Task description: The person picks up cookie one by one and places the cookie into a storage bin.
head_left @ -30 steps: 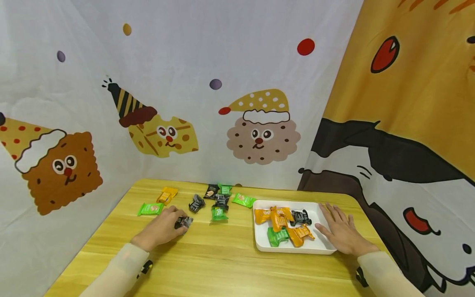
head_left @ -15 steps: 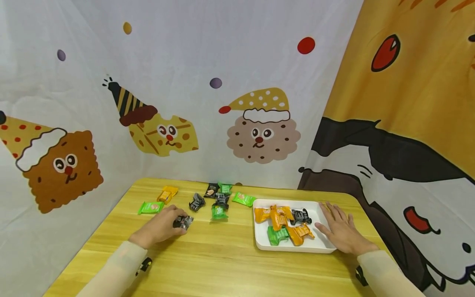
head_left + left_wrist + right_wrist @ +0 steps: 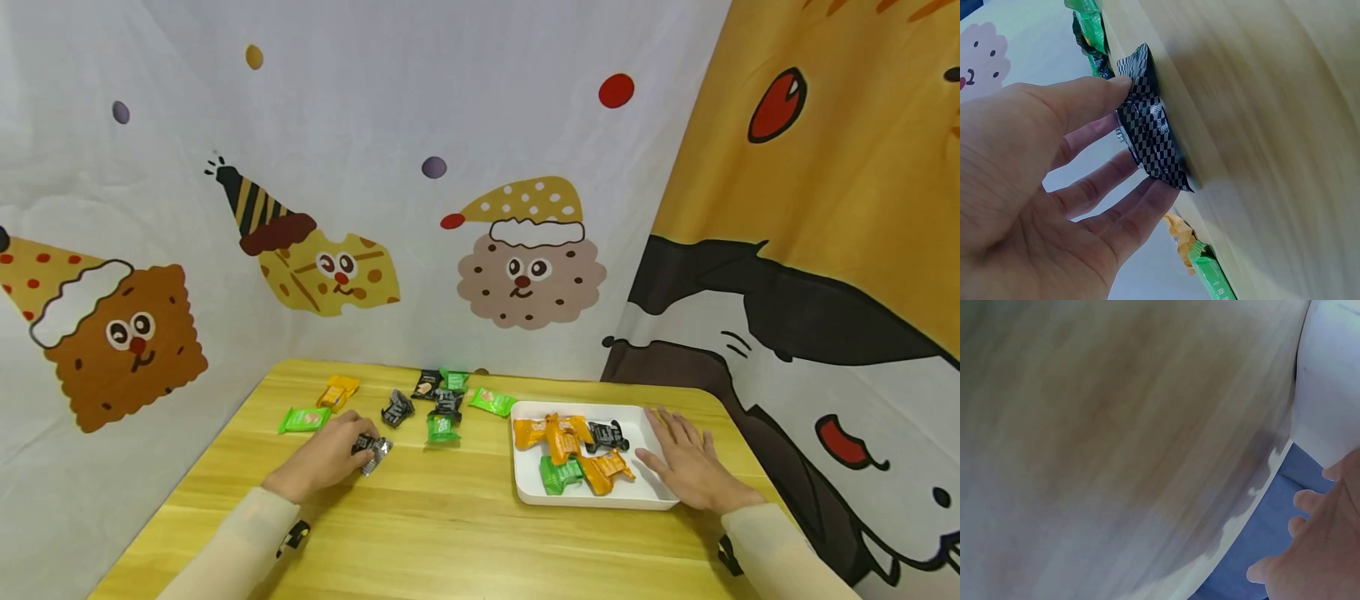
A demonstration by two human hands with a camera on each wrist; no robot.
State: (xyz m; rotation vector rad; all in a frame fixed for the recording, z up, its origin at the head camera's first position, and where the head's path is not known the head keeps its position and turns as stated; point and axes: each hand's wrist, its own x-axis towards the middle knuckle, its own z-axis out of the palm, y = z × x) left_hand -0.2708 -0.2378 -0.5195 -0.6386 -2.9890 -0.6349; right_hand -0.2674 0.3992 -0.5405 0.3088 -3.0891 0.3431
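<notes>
My left hand (image 3: 324,457) pinches a small black wrapped candy (image 3: 372,452) at the left of the table. In the left wrist view the candy's checkered wrapper (image 3: 1150,128) lies between the thumb and the curled fingers, close to the wood. My right hand (image 3: 692,468) rests at the right rim of a white tray (image 3: 645,500), its fingers spread and fairly straight. Inside the tray lie several orange candies (image 3: 562,439), a black candy (image 3: 607,436) and a green candy (image 3: 560,474). In the right wrist view the tray's outer wall (image 3: 1329,381) shows beside the hand.
Behind my left hand are a green candy (image 3: 304,420) and an orange candy (image 3: 337,392). Several more black and green candies cluster near a black one (image 3: 397,408) at the back middle. A flat green candy (image 3: 492,402) sits by the tray's back left corner. A printed cloth (image 3: 420,275) hangs behind.
The black candy in my left hand has turned a little, and its silvery end now points more downward and right. My right hand and the tray have stayed put.
</notes>
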